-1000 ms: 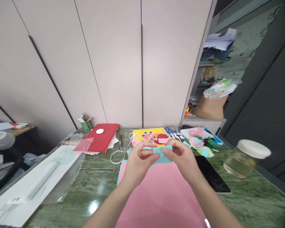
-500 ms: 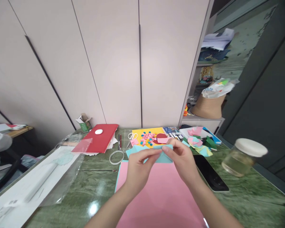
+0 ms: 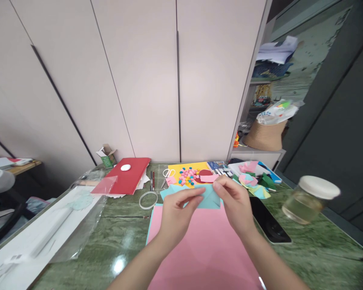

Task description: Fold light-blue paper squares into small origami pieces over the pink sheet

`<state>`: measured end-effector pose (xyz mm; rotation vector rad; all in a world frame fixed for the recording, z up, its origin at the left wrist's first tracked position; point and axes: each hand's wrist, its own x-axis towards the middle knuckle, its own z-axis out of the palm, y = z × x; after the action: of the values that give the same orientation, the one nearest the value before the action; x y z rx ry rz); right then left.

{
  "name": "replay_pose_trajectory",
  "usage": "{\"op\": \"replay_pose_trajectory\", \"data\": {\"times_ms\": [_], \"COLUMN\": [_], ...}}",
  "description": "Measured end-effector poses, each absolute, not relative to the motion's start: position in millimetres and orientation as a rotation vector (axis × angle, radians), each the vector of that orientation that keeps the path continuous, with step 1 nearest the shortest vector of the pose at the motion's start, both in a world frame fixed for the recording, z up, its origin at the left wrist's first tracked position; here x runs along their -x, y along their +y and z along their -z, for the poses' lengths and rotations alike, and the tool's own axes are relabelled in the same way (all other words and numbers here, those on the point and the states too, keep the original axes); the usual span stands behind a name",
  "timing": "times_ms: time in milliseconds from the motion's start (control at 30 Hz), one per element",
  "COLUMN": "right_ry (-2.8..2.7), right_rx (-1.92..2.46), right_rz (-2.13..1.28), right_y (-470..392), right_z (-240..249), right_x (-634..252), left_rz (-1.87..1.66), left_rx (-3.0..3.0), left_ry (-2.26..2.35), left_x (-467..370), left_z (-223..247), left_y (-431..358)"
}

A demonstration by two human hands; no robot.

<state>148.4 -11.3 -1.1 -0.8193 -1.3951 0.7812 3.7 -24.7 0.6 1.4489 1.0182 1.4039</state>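
A piece of light-blue paper (image 3: pixel 211 198) is between my two hands, above the top edge of a large pink sheet (image 3: pixel 196 245). My left hand (image 3: pixel 180 211) has thumb and forefinger pinched at the left part of the paper. At its upper right edge, my right hand (image 3: pixel 234 199) pinches with thumb and fingertips. More light-blue paper (image 3: pixel 172 190) shows behind my left hand. Beyond lies a yellow sheet (image 3: pixel 174 168) bearing pink, blue and yellow paper balls (image 3: pixel 187 176), a dark red round piece (image 3: pixel 206 174) and a pink strip (image 3: pixel 209 178).
White-handled scissors (image 3: pixel 168 173), pens (image 3: pixel 152 180) and a roll of clear tape (image 3: pixel 148 200) lie left. A red folder (image 3: pixel 128 177) and plastic-covered paper (image 3: pixel 48 229) are farther left. Rightward are a phone (image 3: pixel 269 221), a lidded jar (image 3: pixel 310 201) and coloured scraps (image 3: pixel 255 181).
My right fingertips have shifted slightly right and up along the blue paper's upper edge, and more of its surface shows between the hands. My left hand has barely moved.
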Motion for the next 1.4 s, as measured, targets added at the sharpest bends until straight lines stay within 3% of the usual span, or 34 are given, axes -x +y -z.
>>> {"op": "replay_pose_trajectory", "data": {"times_ms": [333,567,900,1400], "right_ry": [-1.429,-1.628,-1.506,-1.499], "right_rx": [0.954,0.894,0.858,0.839], "right_rz": [-0.575,-0.731,-0.892,-0.899], "right_y": [-13.1,-10.4,-10.1,-10.0], "right_z": [-1.0,-0.5,-0.8,-2.2], "right_x": [-146.9,-147.5,-144.2,-143.0], "left_rz": [-1.39,-1.426,-1.435,-1.44], "left_rx": [-1.44,-1.427,-1.408,-1.393], "left_ry": [1.026,0.99,0.977,0.997], "left_x": [-4.6,-3.0,-2.2,-4.5], "left_z": [-3.0,1.1,5.9,3.8], "left_y": [-25.8,-22.5,-19.1,-21.7]}}
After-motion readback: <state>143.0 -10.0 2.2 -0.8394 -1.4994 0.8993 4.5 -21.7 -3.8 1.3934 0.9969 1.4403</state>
